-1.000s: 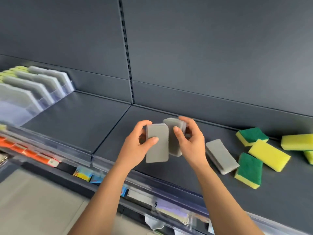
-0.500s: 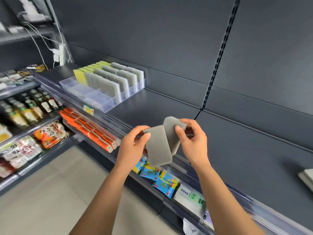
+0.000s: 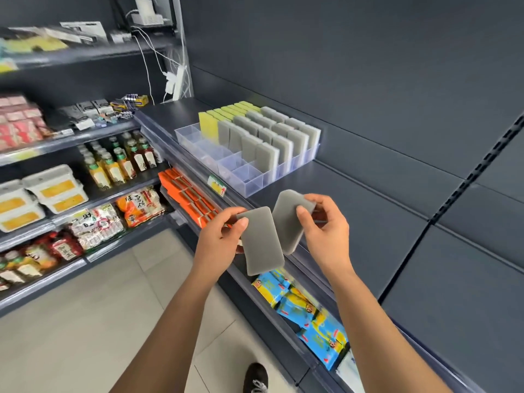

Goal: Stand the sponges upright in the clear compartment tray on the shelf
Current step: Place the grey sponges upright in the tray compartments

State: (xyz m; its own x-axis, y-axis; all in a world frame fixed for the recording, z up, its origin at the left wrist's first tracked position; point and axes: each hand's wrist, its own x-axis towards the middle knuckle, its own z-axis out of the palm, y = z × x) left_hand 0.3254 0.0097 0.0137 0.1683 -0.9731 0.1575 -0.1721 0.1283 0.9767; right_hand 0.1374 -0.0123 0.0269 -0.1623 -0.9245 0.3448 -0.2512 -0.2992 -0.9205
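Our left hand (image 3: 219, 236) pinches the first sponge (image 3: 262, 242) near its top, thumb on the face towards us and fingers behind. Our right hand (image 3: 326, 228) grips the second sponge (image 3: 289, 219) the same way. The two grey pads hang side by side in the air above the front rail (image 3: 297, 265) of the shelf (image 3: 368, 211). Their inner edges overlap in our view, and we cannot tell whether they touch. Both are short of the clear tray (image 3: 255, 184), which sits on the shelf ahead and to our left.

Each hold is high and narrow on a soft pad, so we judge a slip likely if we hurry. A dropped sponge could miss the shelf and land among the blue packets (image 3: 312, 316) below or on the floor (image 3: 85, 321).

The tray's back rows are full of standing grey sponges (image 3: 266, 154) and yellow sponges (image 3: 208, 127), and only the front cells (image 3: 235, 165) are open. Those cells look narrow. A sponge brought in tilted may catch a divider and buckle, or end up leaning instead of upright. Lowering both at once would crowd our hands, and a knuckle could topple the standing row just behind. The tray looks light, so a firm push might also slide it on the shelf.
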